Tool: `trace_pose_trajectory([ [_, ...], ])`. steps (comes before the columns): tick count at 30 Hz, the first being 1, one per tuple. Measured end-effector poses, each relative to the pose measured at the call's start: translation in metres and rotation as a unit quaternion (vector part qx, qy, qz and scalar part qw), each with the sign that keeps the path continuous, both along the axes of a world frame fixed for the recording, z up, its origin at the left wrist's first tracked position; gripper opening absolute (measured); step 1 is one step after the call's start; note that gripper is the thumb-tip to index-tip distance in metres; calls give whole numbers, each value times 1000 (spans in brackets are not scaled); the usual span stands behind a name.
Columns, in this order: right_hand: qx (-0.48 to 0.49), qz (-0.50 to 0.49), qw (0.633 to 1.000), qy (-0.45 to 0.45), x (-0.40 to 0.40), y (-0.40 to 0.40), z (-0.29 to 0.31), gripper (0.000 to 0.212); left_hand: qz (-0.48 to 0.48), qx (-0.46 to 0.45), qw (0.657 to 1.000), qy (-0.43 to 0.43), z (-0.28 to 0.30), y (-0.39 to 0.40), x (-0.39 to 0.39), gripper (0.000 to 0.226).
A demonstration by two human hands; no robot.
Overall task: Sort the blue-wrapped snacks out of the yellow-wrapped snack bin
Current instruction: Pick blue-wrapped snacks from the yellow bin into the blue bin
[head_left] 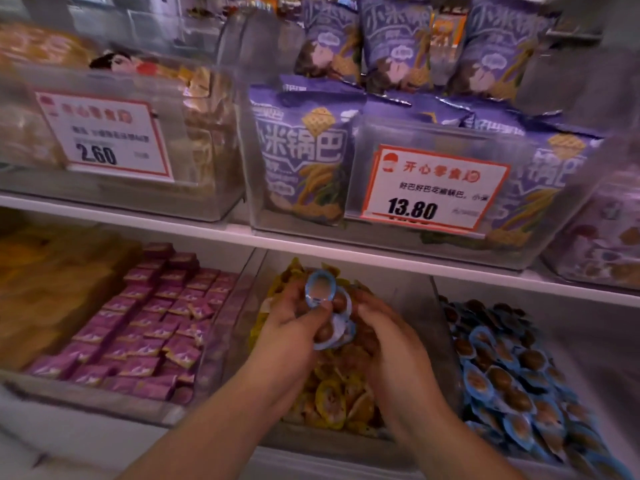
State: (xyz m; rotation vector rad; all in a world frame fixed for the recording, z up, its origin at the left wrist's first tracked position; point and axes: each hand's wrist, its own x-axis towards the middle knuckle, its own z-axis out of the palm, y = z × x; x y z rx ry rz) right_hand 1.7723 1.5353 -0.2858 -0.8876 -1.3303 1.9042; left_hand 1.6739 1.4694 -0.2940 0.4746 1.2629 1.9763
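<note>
Several blue-wrapped snacks (327,311) sit pinched in your left hand (294,315); your right hand (384,329) grips them too, above the yellow-wrapped snack bin (440,327).

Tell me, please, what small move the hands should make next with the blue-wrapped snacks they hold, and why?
Probably carry them right and drop them into the blue-wrapped snack bin. The left hand grips several blue-wrapped snacks over the yellow-wrapped snack bin, the right hand beside them, and matching snacks fill that neighbouring bin.

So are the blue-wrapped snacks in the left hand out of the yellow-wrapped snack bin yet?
Lifted, not moved over: left hand holds blue-wrapped snacks above the yellow-wrapped snack bin.
</note>
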Motion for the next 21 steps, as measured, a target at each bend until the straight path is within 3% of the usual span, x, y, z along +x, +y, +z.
trace_pose_trajectory([
  [4, -220, 63, 970, 82, -1, 3, 6, 38, 20, -11, 999, 42, 0, 6, 16, 19],
  [6, -254, 54, 958, 121, 2, 1, 7, 41, 51, -50, 979, 190, -1, 5, 21, 15],
  [9, -267, 45, 950, 153, 4, -9, 7, 37, 32, -78, 910, 406, -3, 0, 31, 24],
  [12, -214, 29, 969, 124, 11, -17, 10, 37, -3, -117, 829, 546, -3, -2, 36, 50],
  [13, -168, 13, 981, 99, 14, -15, 11, 30, -9, -114, 820, 561, -2, -4, 35, 55],
  [17, -39, -59, 997, 40, 42, 5, 26, 11, -100, -77, 862, 490, -2, -10, 37, 73],
  [21, -16, -90, 994, 60, 73, 31, 36, 11, -81, -84, 809, 577, -10, -6, 44, 59],
])
